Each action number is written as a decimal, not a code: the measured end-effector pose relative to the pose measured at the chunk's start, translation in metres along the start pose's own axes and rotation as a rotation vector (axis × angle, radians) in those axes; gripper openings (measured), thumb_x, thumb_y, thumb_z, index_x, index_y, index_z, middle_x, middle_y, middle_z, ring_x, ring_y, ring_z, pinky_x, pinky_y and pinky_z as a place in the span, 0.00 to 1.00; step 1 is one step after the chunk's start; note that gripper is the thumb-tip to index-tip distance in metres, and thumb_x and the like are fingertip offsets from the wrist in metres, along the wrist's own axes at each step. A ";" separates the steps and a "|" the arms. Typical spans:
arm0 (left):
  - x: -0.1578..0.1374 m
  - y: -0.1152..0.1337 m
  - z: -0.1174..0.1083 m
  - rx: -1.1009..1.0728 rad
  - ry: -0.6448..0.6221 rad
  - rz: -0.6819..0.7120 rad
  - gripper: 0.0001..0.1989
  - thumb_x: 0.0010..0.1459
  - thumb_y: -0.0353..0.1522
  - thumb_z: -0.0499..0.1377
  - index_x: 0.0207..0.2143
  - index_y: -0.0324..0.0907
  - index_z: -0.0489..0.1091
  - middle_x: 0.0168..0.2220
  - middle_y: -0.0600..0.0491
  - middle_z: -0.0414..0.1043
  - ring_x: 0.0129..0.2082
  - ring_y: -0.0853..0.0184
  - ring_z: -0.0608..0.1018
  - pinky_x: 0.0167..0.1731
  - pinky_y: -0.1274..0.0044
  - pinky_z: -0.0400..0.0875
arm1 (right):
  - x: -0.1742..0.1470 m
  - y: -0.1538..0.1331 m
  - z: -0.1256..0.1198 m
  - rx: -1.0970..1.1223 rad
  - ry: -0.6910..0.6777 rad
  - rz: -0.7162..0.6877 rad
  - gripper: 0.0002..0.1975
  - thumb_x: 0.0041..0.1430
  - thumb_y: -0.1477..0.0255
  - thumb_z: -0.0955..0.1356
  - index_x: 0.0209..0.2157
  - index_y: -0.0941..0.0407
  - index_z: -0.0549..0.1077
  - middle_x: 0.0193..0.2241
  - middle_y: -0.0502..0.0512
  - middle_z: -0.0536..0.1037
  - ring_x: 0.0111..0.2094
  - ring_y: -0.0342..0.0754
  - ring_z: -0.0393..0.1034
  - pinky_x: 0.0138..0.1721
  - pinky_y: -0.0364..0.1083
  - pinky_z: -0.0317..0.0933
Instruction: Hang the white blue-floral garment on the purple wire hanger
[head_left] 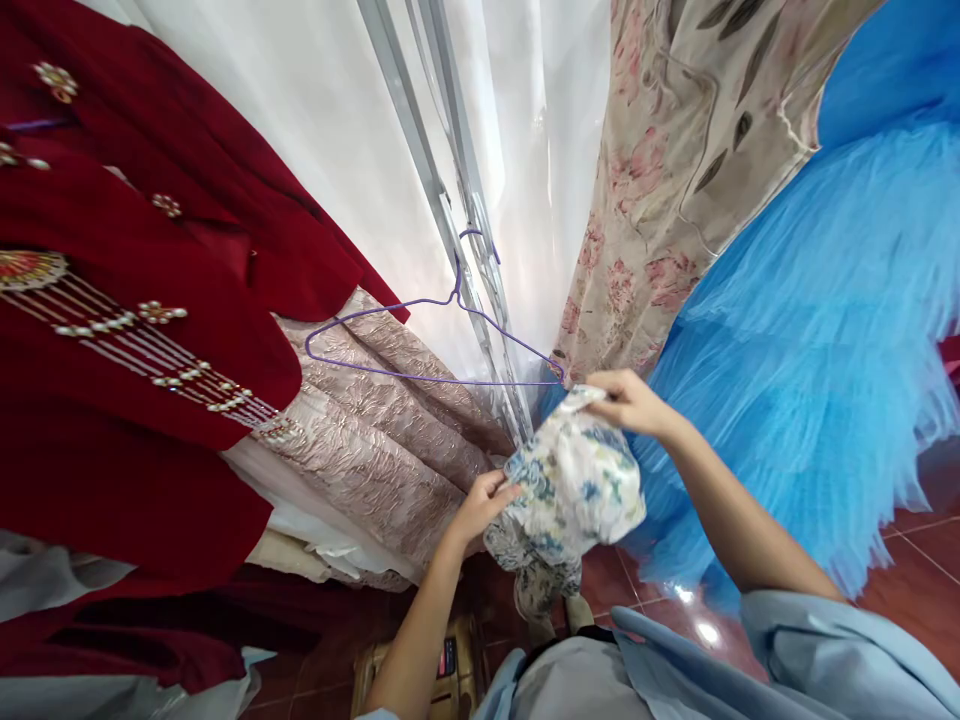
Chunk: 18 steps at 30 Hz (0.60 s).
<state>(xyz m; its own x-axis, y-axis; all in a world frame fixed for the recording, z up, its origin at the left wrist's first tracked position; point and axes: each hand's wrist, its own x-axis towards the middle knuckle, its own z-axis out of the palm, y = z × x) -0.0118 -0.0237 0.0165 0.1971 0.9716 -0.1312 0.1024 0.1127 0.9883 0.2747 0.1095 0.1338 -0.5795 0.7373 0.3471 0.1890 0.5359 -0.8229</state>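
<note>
A white garment with blue and yellow-green flowers (581,480) hangs crumpled between my two hands. My right hand (630,402) is closed on its upper corner, thumb and fingers pinching the cloth. Lower down, my left hand (487,503) grips the left edge of the same cloth. Just above the garment, an empty purple wire hanger (420,378) is hooked at a metal rack (480,260). The hanger's right end comes close to my right fingertips; whether they touch, I cannot tell.
On the left hang a dark red beaded dress (172,330) and a pink brocade garment (390,430). A beige floral dress (630,200) and a blue tulle dress (810,330) hang on the right. White curtain (300,90) is behind. A brown bag (457,665) stands on the red tiled floor (600,575).
</note>
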 end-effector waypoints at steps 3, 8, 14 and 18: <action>-0.015 0.010 -0.024 0.024 0.164 0.024 0.24 0.51 0.49 0.68 0.37 0.38 0.76 0.36 0.49 0.77 0.36 0.60 0.76 0.36 0.75 0.70 | 0.047 0.007 -0.016 0.146 0.203 -0.098 0.13 0.53 0.61 0.73 0.25 0.55 0.74 0.29 0.54 0.76 0.35 0.49 0.69 0.38 0.45 0.62; -0.056 0.046 -0.061 -0.036 0.244 0.081 0.22 0.49 0.45 0.68 0.43 0.42 0.76 0.36 0.50 0.76 0.35 0.61 0.76 0.35 0.75 0.71 | 0.108 0.010 0.021 0.536 0.094 0.063 0.17 0.50 0.57 0.74 0.30 0.55 0.71 0.20 0.43 0.67 0.22 0.41 0.59 0.26 0.41 0.56; -0.085 0.102 -0.152 0.372 0.408 0.141 0.09 0.45 0.35 0.66 0.30 0.42 0.75 0.28 0.52 0.72 0.28 0.64 0.72 0.27 0.77 0.66 | 0.107 0.007 0.010 0.424 0.067 0.136 0.17 0.50 0.58 0.76 0.28 0.58 0.74 0.22 0.47 0.72 0.23 0.40 0.62 0.24 0.41 0.55; -0.044 0.148 -0.229 0.503 0.591 0.236 0.07 0.43 0.35 0.57 0.23 0.41 0.71 0.24 0.53 0.66 0.25 0.66 0.67 0.25 0.77 0.61 | 0.101 0.005 -0.015 0.333 0.045 0.177 0.13 0.57 0.62 0.74 0.29 0.59 0.77 0.21 0.50 0.74 0.22 0.40 0.64 0.23 0.42 0.56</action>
<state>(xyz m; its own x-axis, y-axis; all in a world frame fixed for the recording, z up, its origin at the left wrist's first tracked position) -0.2284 -0.0020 0.1864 -0.2650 0.9234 0.2777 0.5764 -0.0791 0.8133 0.2291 0.1929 0.1720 -0.5243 0.8277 0.2000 0.0107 0.2412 -0.9704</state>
